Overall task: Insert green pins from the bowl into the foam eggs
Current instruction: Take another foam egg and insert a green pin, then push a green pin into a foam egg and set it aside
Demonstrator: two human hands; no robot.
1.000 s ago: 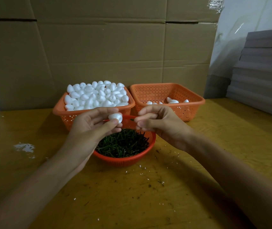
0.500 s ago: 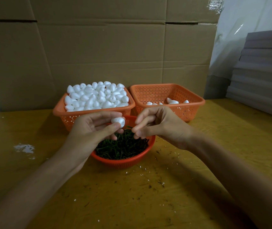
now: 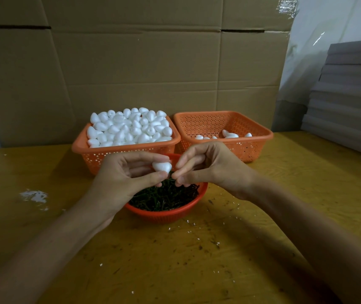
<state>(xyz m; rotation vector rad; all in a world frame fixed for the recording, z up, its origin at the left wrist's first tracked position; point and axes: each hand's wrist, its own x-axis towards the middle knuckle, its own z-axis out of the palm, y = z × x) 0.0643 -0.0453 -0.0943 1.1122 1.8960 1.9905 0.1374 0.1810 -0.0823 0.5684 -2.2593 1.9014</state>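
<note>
White egg (image 3: 161, 166) abv green-pin bowl (image 3: 166, 213)

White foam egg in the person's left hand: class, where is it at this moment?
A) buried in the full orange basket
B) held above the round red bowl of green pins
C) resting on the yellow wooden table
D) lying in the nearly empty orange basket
B: the left hand pinches the white foam egg in its fingertips, above the round red bowl of green pins.
</note>
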